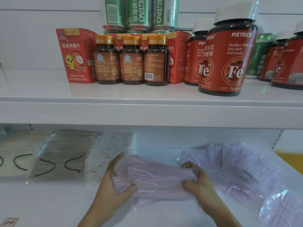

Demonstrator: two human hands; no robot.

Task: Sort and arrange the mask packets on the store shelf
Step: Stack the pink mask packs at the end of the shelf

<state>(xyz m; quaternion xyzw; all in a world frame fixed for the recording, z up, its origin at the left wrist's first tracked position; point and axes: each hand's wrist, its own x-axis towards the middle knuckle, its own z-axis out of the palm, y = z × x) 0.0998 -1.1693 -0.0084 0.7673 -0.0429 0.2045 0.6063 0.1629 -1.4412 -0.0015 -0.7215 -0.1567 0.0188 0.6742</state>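
A clear packet of lilac masks [154, 177] lies on the lower white shelf [49, 202]. My left hand [113, 184] grips its left end and my right hand [196, 179] grips its right end. More lilac mask packets [242, 164] lie loosely piled to the right. Along the left of the shelf sit a brown mask packet [64, 158] with black ear loops, a beige one [14, 154] further left, and a white patterned one [108, 153] just beside my left hand.
The upper shelf [114, 110] overhangs the work area, carrying red boxes [75, 56], brown supplement bottles [131, 61], large red Fe jars [227, 54] and green beer cans [139, 13]. A yellow surface [290, 159] shows at the far right.
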